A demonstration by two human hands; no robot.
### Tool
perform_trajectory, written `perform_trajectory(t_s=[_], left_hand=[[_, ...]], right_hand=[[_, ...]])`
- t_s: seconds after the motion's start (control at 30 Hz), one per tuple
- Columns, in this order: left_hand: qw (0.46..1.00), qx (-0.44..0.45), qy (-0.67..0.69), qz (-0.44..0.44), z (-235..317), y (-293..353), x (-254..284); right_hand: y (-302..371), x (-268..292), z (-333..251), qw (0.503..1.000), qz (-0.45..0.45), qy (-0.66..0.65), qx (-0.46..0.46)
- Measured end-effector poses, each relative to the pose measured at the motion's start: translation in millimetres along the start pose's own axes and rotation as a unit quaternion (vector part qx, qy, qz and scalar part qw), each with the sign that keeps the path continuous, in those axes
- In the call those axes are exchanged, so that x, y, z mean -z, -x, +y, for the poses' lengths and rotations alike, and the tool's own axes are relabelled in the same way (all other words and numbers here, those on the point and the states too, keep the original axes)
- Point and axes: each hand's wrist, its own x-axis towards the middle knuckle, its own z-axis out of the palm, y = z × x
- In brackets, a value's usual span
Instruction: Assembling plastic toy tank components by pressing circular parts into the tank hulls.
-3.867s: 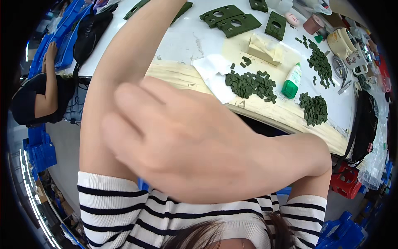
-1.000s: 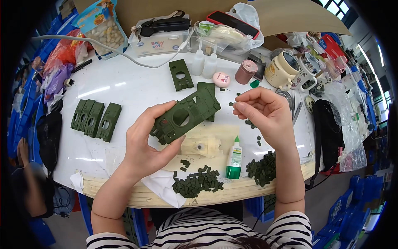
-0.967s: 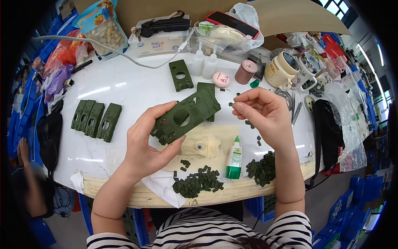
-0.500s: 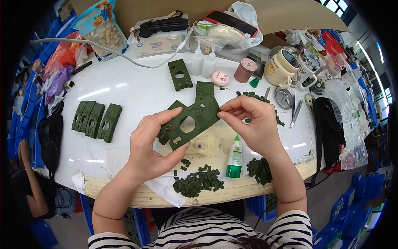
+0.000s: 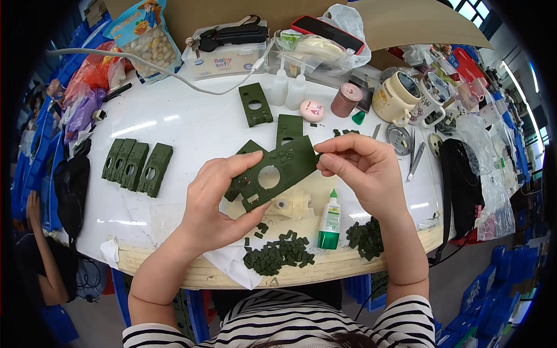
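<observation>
My left hand [image 5: 216,203] grips a dark green plastic model tank hull [image 5: 284,163] by its left end, thumb below and fingers above. The hull is held tilted over the table, with a large round hole through it. My right hand [image 5: 364,173] is pinched at the hull's right end, around a small dark green piece [image 5: 318,156] mostly hidden by the fingertips. Behind the held hull, two more hulls are partly covered; one green hull [image 5: 255,105] lies farther back. Below are a pile of small green parts [image 5: 278,254] and a green-and-clear glue bottle [image 5: 330,221].
Several green hulls [image 5: 154,170] stand in a row at left. Another small-part pile [image 5: 365,239] lies right of the glue. Tweezers [image 5: 416,160], a pink tin [image 5: 346,100], white squeeze bottles [image 5: 296,89] and mugs [image 5: 397,97] stand farther back. A person's arm [image 5: 47,261] shows at far left.
The hull has shifted slightly right and tilted in my left hand. My right fingertips have drawn a little away from its right end, and a small dark piece shows between them.
</observation>
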Motion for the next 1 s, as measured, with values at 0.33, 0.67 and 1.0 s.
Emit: perform_trajectory(t_s=[0.33, 0.67, 1.0], left_hand=[[0.997, -0.073, -0.032, -0.015, 1.1, -4.0, 1.0], [0.993, -0.106, -0.044, -0.033, 1.5, -3.1, 0.9], [0.993, -0.108, -0.045, -0.031, 2.3, -2.8, 0.1]], right_hand=[[1.3, -1.2, 4.8, 0.991, 0.000, 0.108, 0.073], [4.1, -8.2, 9.6, 0.987, -0.005, 0.139, 0.085], [4.9, -8.4, 9.8, 0.986, -0.011, 0.146, 0.082]])
